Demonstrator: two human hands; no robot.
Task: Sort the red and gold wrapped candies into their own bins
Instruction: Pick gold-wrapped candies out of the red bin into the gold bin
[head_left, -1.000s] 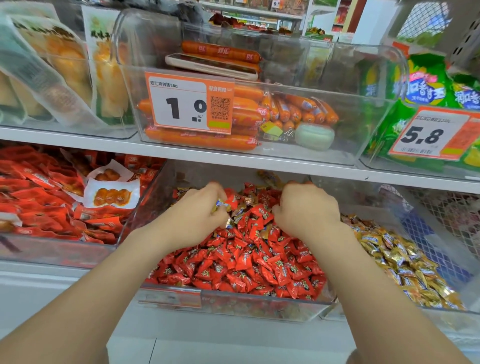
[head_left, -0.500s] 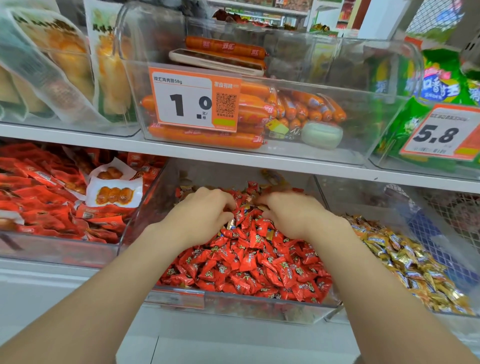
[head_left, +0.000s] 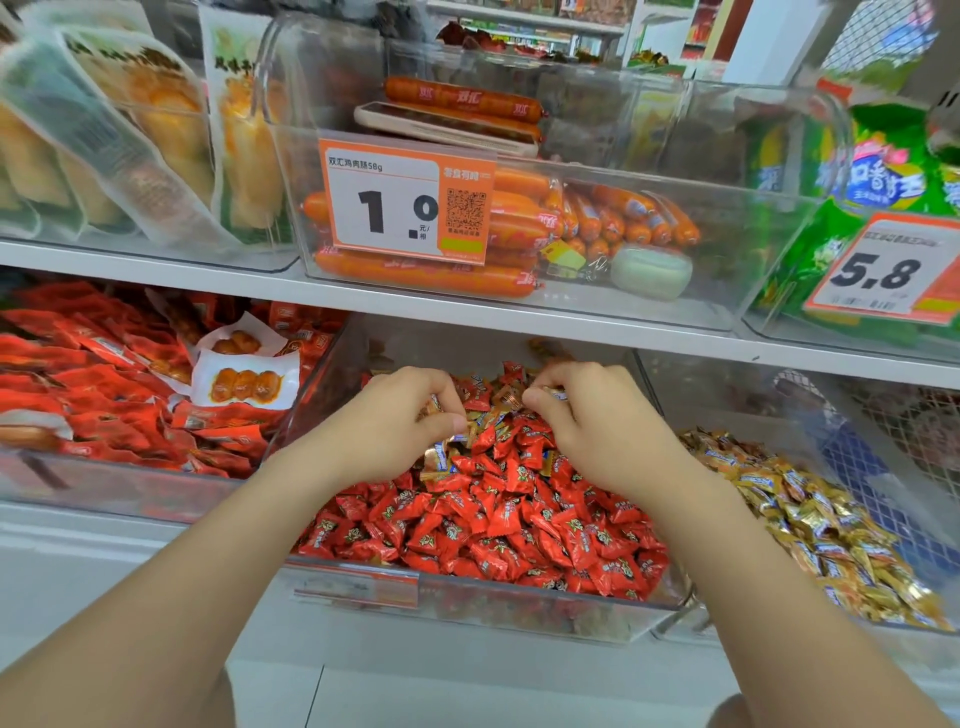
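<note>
Red candies (head_left: 493, 525) fill the centre bin (head_left: 519, 610) from front wall to rear. Gold candies (head_left: 810, 514) lie in the right bin (head_left: 810, 415), heaped toward its front and right side. A few stray gold wrappers lie among the red ones in the rear half of the centre bin, between the two hands.

Left hand (head_left: 395, 431): over the rear left of the centre bin, knuckles up, fingers curled, thumb closed against them. Gold candies show inside its grip.

Right hand (head_left: 597, 423): over the rear right of the same bin, fingers curled, fingertips pinching a gold candy (head_left: 550, 393).

The hands are near each other but do not touch.

The left bin (head_left: 104, 483) holds red snack packets (head_left: 78, 374). On the upper shelf (head_left: 467, 312), a clear bin of sausages (head_left: 426, 275) carries a price tag (head_left: 405, 200) marked 1.0.
</note>
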